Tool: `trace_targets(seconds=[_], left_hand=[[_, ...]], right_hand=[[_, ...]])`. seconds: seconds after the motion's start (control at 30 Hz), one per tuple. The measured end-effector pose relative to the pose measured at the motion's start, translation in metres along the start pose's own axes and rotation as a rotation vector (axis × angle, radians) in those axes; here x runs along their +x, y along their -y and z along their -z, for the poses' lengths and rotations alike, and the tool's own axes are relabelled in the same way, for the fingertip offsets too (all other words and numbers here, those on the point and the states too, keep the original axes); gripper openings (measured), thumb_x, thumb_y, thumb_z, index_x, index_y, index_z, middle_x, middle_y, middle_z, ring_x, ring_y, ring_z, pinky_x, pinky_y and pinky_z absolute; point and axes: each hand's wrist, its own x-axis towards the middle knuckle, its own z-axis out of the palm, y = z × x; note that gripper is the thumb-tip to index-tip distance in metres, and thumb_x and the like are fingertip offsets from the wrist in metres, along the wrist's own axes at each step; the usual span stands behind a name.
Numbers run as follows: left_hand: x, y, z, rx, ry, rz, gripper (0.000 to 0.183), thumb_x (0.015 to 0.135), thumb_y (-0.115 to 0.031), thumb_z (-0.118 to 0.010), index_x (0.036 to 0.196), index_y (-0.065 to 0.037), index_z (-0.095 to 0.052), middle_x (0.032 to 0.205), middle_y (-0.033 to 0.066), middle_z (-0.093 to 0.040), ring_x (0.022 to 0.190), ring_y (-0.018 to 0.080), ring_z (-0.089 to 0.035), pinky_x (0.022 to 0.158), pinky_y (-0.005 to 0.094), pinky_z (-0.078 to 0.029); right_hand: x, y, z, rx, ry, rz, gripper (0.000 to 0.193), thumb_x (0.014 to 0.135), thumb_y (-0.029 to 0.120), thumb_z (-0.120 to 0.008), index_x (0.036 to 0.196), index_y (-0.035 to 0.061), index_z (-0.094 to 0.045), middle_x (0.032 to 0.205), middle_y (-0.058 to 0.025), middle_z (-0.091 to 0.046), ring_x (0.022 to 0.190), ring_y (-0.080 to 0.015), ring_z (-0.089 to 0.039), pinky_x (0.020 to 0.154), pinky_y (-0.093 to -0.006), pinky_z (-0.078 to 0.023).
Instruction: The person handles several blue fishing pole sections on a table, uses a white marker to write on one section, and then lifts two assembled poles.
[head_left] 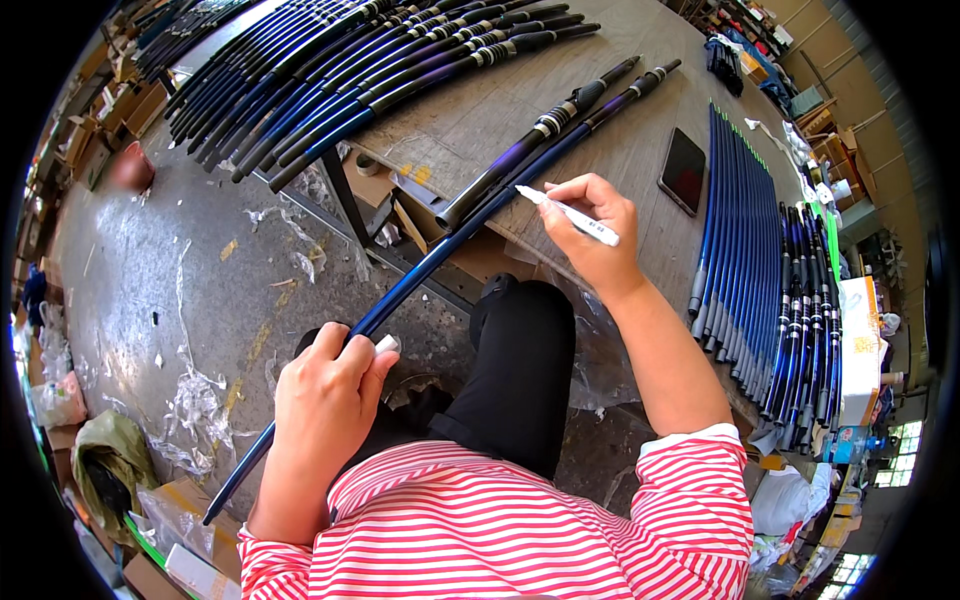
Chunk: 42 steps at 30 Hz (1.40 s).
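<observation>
Rod point(428, 266) slants up past the legs point(515, 380) and over the surface point(640, 135). Steadiness matters most, I'd judge: stop it rolling, keep the pen point(592, 226) light. Left fingers point(357, 352) closed around rod, white cap point(387, 345) by the thumb. Right fingers point(580, 190) pinched together on pen; tip at rod, contact unclear.

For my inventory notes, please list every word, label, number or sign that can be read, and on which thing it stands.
No text can be read with certainty.
White marker in the right hand: dark print, too small to read.
White carton at far right: marks, too blurred to read.
Phone: dark screen, no readable text.
</observation>
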Motion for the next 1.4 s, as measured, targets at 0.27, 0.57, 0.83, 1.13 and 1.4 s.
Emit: trace_targets(seconds=[0.27,0.57,0.83,1.13,1.4], left_hand=[[-0.005,-0.006,0.012,-0.13,-0.313,-0.194,0.014,0.074,-0.008,-0.064,0.084,0.0,-0.057,0.091,0.0155,-0.055,0.081,0.0319,-0.054,0.069,0.0364,-0.045],[-0.016,-0.003,-0.003,-0.417,-0.159,-0.238,0.021,0.074,-0.013,-0.066,0.091,-0.003,-0.059,0.067,0.0075,-0.047,0.055,0.0225,-0.05,0.048,0.0327,-0.04],[-0.021,-0.001,0.0,-0.481,-0.075,-0.291,0.019,0.075,-0.014,-0.066,0.09,-0.005,-0.061,0.067,0.0065,-0.049,0.057,0.0227,-0.052,0.049,0.0329,-0.041],[-0.024,-0.006,-0.006,-0.563,0.009,-0.362,0.016,0.077,-0.011,-0.064,0.089,-0.003,-0.058,0.068,0.0086,-0.05,0.055,0.0253,-0.054,0.047,0.0341,-0.043],[-0.029,0.001,-0.002,-0.552,0.024,-0.286,0.014,0.077,-0.011,-0.064,0.087,-0.002,-0.059,0.066,0.0094,-0.049,0.054,0.0258,-0.053,0.047,0.0343,-0.041]], right_hand=[[-0.03,0.053,-0.007,0.388,0.189,-0.263,0.007,0.081,0.005,-0.057,0.081,-0.0016,-0.055,0.074,-0.0121,-0.062,0.066,-0.0151,-0.06,0.063,-0.0265,-0.05],[-0.088,0.061,-0.031,0.78,0.379,-0.205,0.016,0.071,-0.002,-0.069,0.085,-0.0046,-0.062,0.078,-0.0184,-0.063,0.065,-0.0229,-0.063,0.059,-0.0305,-0.053],[-0.092,0.069,-0.022,0.772,0.426,-0.259,0.015,0.069,-0.005,-0.068,0.083,-0.0051,-0.063,0.077,-0.0187,-0.063,0.066,-0.0232,-0.064,0.06,-0.0307,-0.054],[-0.098,0.077,-0.031,0.635,0.558,-0.163,0.022,0.067,-0.004,-0.072,0.088,-0.002,-0.065,0.081,-0.012,-0.065,0.073,-0.0156,-0.064,0.064,-0.0225,-0.05],[-0.09,0.09,-0.006,0.214,0.532,0.039,0.035,0.066,0.003,-0.075,0.098,-0.0011,-0.061,0.079,-0.0107,-0.064,0.063,-0.0147,-0.062,0.058,-0.0235,-0.049]])
